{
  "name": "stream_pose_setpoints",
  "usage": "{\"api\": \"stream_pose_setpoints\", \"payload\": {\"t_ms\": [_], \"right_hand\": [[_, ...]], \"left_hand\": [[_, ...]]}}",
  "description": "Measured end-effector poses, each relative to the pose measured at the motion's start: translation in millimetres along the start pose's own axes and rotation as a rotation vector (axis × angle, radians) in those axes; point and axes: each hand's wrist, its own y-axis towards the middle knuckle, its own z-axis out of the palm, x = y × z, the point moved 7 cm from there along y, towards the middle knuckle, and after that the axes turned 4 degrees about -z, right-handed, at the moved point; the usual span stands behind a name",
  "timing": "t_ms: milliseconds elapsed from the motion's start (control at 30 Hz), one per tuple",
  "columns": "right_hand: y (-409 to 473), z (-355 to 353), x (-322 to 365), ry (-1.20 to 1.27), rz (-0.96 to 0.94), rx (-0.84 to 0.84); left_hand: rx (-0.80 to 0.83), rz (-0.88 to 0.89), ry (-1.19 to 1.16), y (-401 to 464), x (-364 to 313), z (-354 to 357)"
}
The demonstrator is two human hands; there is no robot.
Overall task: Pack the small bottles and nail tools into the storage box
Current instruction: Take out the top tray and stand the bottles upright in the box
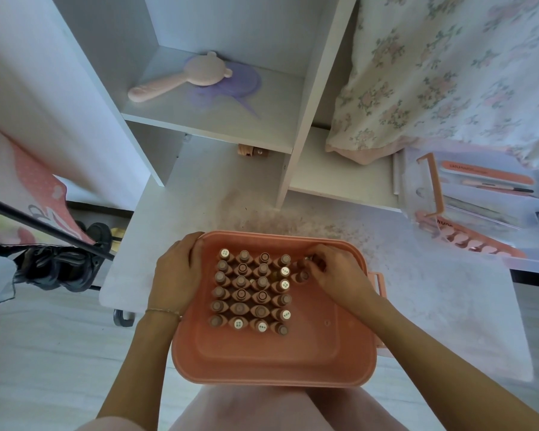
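White desk (448, 306) w/ shelf unit behind; pink storage box (274, 365) sits at the near edge, partly over my lap. Left hand (176, 272) grips the box's far-left rim, fingers curled over the edge, steadying it. Right hand (336, 275) reaches into the box at the far right, fingers bent around small bottles (302, 275) just beside the packed block; exact pinch is hidden by my fingers, but it looks closed on one. Bottle block (252, 290): upright, caps up, four columns by six rows, touching each other, occupying the far-left part of the box floor; near half of the floor is bare. Nail tools (486, 181) (files, brush etc.) lie in a clear tray (417, 181) well apart, at the desk's far right.

Step in hand, as I judge it: starting a fifth column of bottles. Roughly mid-task; tools not yet packed. Next move calls for setting this bottle upright, snug against the block, w/o knocking neighbours over, then reaching right for the tools.
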Motion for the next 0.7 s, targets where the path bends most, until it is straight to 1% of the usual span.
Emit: {"api": "stream_pose_setpoints", "payload": {"t_ms": [167,233,300,367,433,533,700], "right_hand": [[1,0,3,-0.007,-0.005,0.008],[-2,-7,6,-0.060,-0.020,-0.039],[-8,-17,13,-0.131,-0.078,-0.122],[-17,-21,25,-0.165,-0.178,-0.151],[-26,-16,32,-0.189,-0.248,-0.097],[-31,-4,31,-0.238,-0.256,-0.010],[-26,3,25,-0.232,-0.246,0.011]], "left_hand": [[-0.001,-0.004,-0.001,0,0,0],[0.000,-0.004,-0.002,0,-1,0],[0.000,-0.005,-0.001,0,-1,0],[-0.004,-0.003,0.000,0,-1,0],[-0.006,-0.001,-0.003,0,-1,0],[-0.004,-0.001,-0.007,0,-1,0],[-0.009,-0.006,0.004,0,0,0]]}}
